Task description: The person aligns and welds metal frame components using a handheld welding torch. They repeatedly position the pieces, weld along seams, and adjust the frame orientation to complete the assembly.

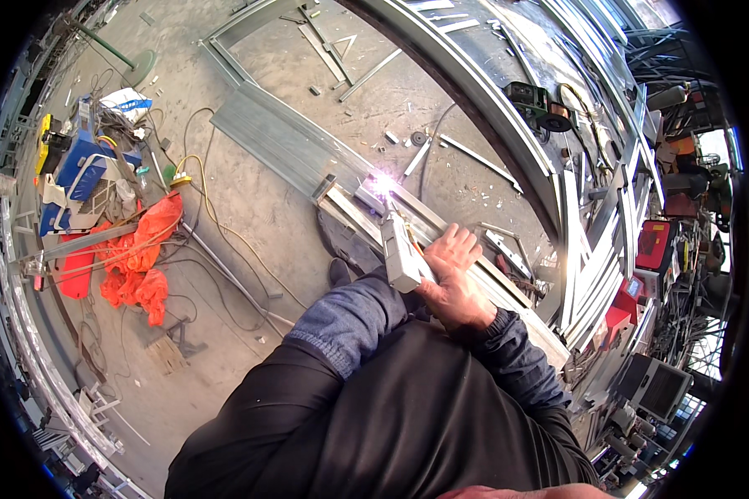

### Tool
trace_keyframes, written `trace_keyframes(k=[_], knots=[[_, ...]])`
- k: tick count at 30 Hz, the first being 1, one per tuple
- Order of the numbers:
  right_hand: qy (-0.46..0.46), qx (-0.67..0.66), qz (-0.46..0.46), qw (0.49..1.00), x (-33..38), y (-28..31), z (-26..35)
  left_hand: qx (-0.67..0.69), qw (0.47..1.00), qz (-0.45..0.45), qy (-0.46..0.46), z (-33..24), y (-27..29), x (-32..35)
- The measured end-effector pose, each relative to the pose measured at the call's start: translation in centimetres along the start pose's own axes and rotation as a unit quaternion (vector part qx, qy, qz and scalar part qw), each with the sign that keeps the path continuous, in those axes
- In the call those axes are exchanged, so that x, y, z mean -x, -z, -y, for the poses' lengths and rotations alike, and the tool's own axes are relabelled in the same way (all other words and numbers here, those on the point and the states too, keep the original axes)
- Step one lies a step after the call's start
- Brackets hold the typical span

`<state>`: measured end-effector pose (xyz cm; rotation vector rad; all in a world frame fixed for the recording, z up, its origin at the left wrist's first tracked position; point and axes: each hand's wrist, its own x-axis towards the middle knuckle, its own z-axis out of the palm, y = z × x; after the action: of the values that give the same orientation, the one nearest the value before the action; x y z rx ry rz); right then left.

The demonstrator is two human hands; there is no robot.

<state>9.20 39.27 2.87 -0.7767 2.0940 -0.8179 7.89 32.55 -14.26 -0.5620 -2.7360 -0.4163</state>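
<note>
— What did you see at the steel frame (441, 237)?

— I saw a bright welding arc (384, 185) burning on its upper end. The right hand (451, 281) lay over the frame just below the arc, fingers spread loose, palm against a pale flat shield (404, 254) that stood tilted between hand and arc.

— And the left hand?

— Hidden. The blue sleeve (349, 316) ran up to the shield, and I could not tell whether those fingers gripped anything.

— Anything else near the frame?

— Grey sheet panels (279, 137) lay just left of it; an orange cloth (146, 249) and a blue welding machine (83, 170) sat well apart, further left.
</note>
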Motion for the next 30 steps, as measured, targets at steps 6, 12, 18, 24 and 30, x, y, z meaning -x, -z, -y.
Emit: trace_keyframes(k=[6, 12, 18, 24, 30], knots=[[0.0, -0.019, 0.005, 1.0, 0.0, 0.1, -0.1, -0.008, 1.0, -0.022, 0.009, -0.2, -0.3, 0.0], [-0.028, -0.014, 0.028, 0.999, 0.2, 0.4, -0.1, 0.007, 1.0, -0.026, -0.003, 0.1, -0.1, 0.3], [-0.04, -0.016, 0.034, 0.998, 0.3, 0.3, -0.3, 0.01, 1.0, -0.016, 0.016, -0.2, -1.2, 0.3], [-0.037, -0.019, 0.044, 0.998, 0.3, 0.4, -0.7, -0.003, 0.999, -0.019, 0.026, -0.4, -1.7, 0.3], [-0.025, -0.016, 0.028, 0.999, 0.5, 0.2, -1.1, 0.032, 0.999, 0.036, -0.013, 0.2, -1.0, 0.4]])
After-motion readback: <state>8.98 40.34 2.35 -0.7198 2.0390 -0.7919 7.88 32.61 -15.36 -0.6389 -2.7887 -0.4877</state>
